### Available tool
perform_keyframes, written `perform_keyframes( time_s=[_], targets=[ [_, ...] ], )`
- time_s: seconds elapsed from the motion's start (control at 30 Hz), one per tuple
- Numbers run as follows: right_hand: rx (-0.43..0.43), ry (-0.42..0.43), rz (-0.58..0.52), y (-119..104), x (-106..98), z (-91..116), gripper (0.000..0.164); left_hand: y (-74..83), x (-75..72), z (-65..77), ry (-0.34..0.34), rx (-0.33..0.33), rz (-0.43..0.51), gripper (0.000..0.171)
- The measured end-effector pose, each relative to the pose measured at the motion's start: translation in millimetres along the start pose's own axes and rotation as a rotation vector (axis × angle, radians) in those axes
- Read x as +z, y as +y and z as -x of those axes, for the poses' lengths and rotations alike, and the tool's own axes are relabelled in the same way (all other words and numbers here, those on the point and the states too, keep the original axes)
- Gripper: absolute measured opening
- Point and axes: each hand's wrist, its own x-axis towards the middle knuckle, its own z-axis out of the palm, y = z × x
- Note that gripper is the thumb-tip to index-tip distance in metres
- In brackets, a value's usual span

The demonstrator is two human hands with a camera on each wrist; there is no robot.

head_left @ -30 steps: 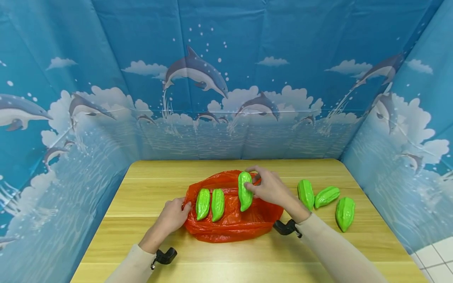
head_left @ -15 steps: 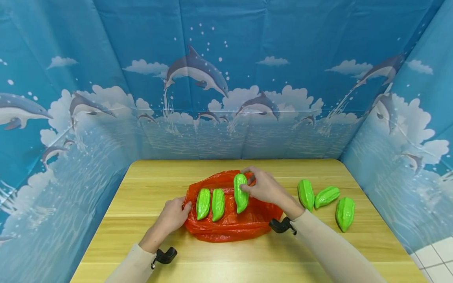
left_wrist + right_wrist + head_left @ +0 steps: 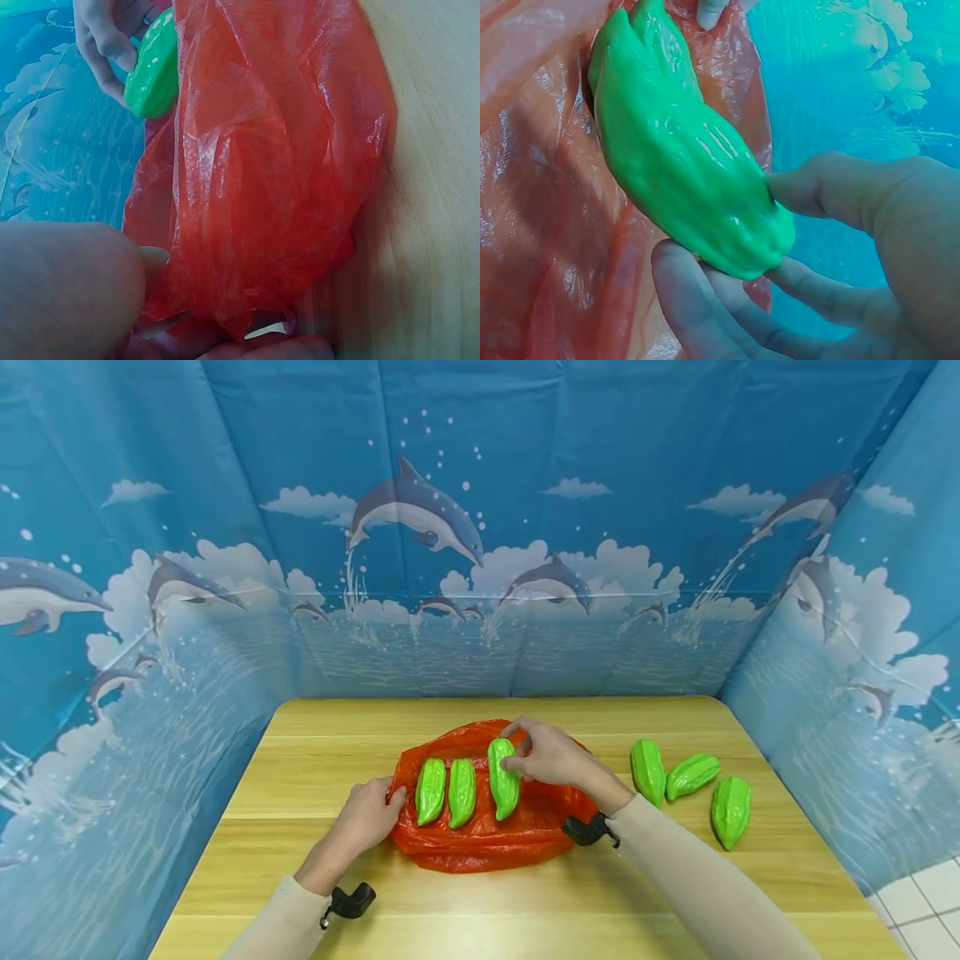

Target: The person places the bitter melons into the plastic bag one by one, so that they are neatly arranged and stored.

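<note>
No text, label, brand, number or sign can be read in the head view or in either wrist view.

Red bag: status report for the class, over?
Left hand grips edge of red bag. Right hand pinches ribbed green piece at bag's mouth. Nothing visible in the way.
</note>
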Motion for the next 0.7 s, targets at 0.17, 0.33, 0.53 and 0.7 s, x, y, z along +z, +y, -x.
perform_keyframes(
  time_s=[0.17, 0.33, 0.53, 0.7],
  targets=[
    [0.024, -0.026, 0.000, 1, 1, -3, 0.052, 0.4, 1.3, 0.5, -0.006, -0.010, -0.003, 0.026],
    [0.032, -0.051, 0.000, 5, 2, -7, 0.051, -0.1, 2.1, 0.3, -0.008, -0.014, -0.003, 0.026],
    [0.045, -0.075, 0.001, 8, 5, -11, 0.051, 0.1, 2.7, 0.8, -0.008, -0.015, -0.006, 0.026],
    [0.058, -0.079, 0.001, 8, 8, -13, 0.051, 0.2, 3.2, 1.1, -0.006, -0.015, -0.014, 0.027]
  ],
)
